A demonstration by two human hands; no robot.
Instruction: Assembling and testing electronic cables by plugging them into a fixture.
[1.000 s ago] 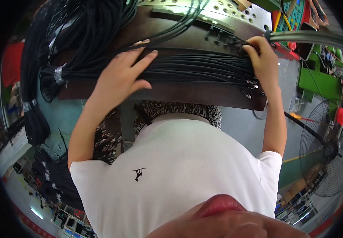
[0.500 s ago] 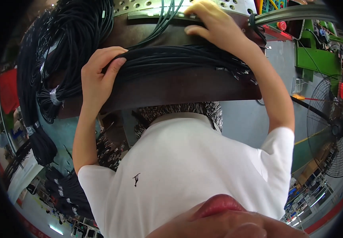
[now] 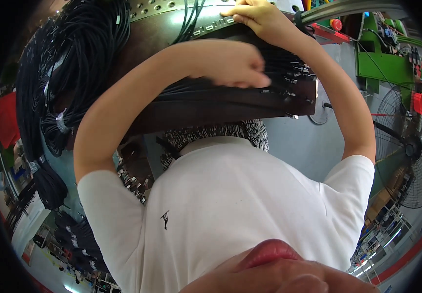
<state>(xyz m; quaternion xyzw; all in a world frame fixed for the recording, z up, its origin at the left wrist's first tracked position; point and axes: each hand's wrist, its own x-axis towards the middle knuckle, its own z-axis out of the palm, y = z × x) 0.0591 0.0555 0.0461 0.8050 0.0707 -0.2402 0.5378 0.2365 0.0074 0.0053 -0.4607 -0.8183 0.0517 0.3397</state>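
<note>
A thick bundle of black cables (image 3: 172, 93) lies along the dark brown table, its small metal-ended plugs (image 3: 296, 73) gathered at the right end. My left hand (image 3: 235, 66) is over the bundle, blurred by motion, its fingers curling toward the plugs; whether it grips anything cannot be made out. Farther back, my right hand (image 3: 264, 22) pinches the right end of a metal strip (image 3: 213, 27) with a row of small rectangular pieces or slots. The strip sits slanted. Several loose cables (image 3: 189, 19) run past its left end.
Large coils of black cable (image 3: 93, 53) hang at the left, one tied with a silvery wrap (image 3: 62, 122). A perforated metal panel (image 3: 159, 7) lies at the back. To the right are a curved metal tube (image 3: 347, 13), a red button (image 3: 336, 24), green machinery (image 3: 379, 63) and a floor fan (image 3: 411, 146).
My left hand has left the bundle's left part and swung right across it. The right hand has closed on the strip, whose right end now slants upward. The view has shifted slightly.
</note>
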